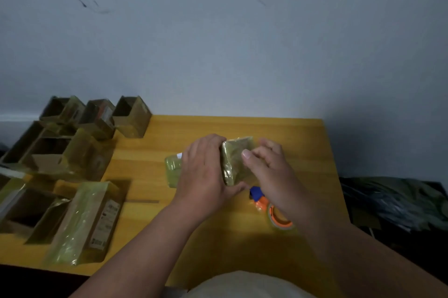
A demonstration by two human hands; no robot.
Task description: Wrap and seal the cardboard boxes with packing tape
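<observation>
Both hands' grip [236, 167] clasps taped box [238, 160].

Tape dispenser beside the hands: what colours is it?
Orange and blue tape dispenser, seen in the head view.

Head view — close, facing forward, downward

dim, bluish light; the yellow tabletop [278, 133] is the brightest area. soft shadow pools at its near edge. slight motion blur throughout, wide-angle bending at the edges.
</observation>
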